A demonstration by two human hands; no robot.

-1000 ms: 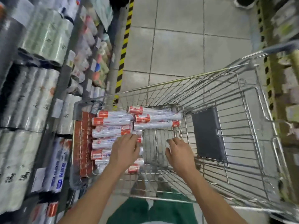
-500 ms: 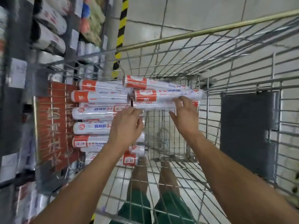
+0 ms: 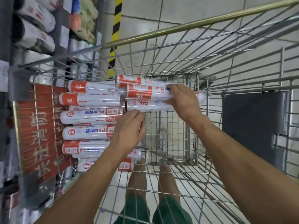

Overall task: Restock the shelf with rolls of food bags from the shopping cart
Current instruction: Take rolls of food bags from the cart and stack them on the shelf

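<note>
Grasps the right end of the 30-count roll with the right hand, fingers wrapped over the top; cannot tell whether the lower roll is caught in the same hold. Compares with a second ago: hand flat and low over the mesh floor then, merely touching the roll ends half a second ago, closed on them now. Brings the left hand toward 12 o'clock as well, fingers curled, tips at the left end of the lower roll; cannot tell whether gripping or only touching. Judges the pick-up begun, with no roll lifted yet.

Locates the remaining rolls of food bags stacked along the 9 o'clock side of the shopping cart, against a red sign panel. Finds the far wire wall just behind the grasped roll at 12 o'clock, so little room there; finds open room upward and toward 6 o'clock over bare mesh. Places the shelf at 9 o'clock beyond the cart's side wall; expects a lift over that wall. Notes a grey flap at 3 o'clock, well apart.
</note>
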